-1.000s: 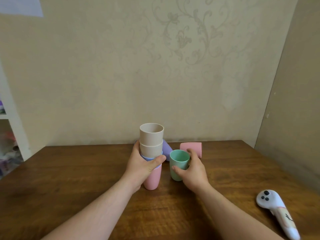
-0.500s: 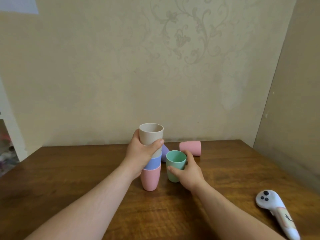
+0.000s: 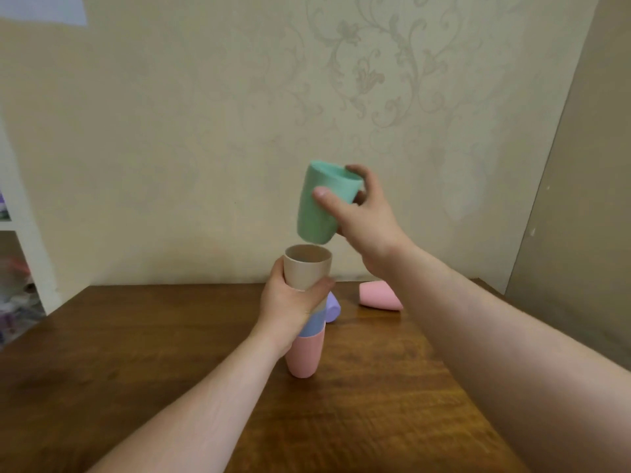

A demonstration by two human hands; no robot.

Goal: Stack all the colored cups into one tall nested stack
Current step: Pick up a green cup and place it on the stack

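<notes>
A nested stack (image 3: 305, 349) stands on the wooden table (image 3: 136, 353): pink cup at the bottom, blue above it, beige cup (image 3: 307, 269) on top with its mouth up. My left hand (image 3: 290, 302) grips the stack around the beige cup. My right hand (image 3: 362, 213) holds a green cup (image 3: 317, 206) in the air, slightly tilted, its base just above the beige cup's mouth. A purple cup (image 3: 333, 307) lies on its side behind the stack, mostly hidden. A second pink cup (image 3: 379, 296) lies on its side to the right.
A patterned beige wall runs right behind the table's far edge. A white shelf unit (image 3: 24, 240) stands at the left. The wall's corner is at the right.
My right hand lifted the green cup off the table to above the stack. My left hand slid from the lower cups up to the beige cup. The head camera tilted.
</notes>
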